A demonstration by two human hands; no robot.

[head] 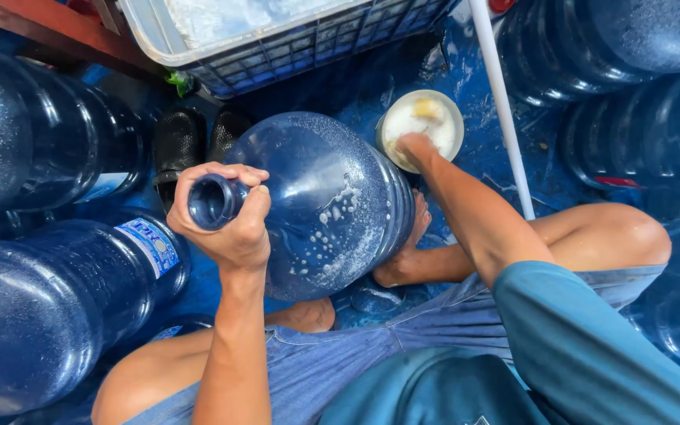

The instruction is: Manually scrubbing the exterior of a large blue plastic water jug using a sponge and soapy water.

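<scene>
A large blue water jug [316, 205] lies tilted between my legs, its side flecked with soap foam. My left hand [230, 220] is wrapped around its open neck, holding it up. My right hand [412, 148] reaches past the jug's base into a small white bowl [446, 118] of soapy liquid with a yellowish sponge in it; the fingertips dip into the bowl, and I cannot tell whether they grip anything. My bare foot rests under the jug on the wet blue floor.
Several more blue jugs crowd both sides: two [33, 299] at left, others [607, 39] at the upper right. A grey plastic crate [293, 39] stands at the top. A white pole [505, 110] leans across the floor. Black shoes [179, 142] sit near the crate.
</scene>
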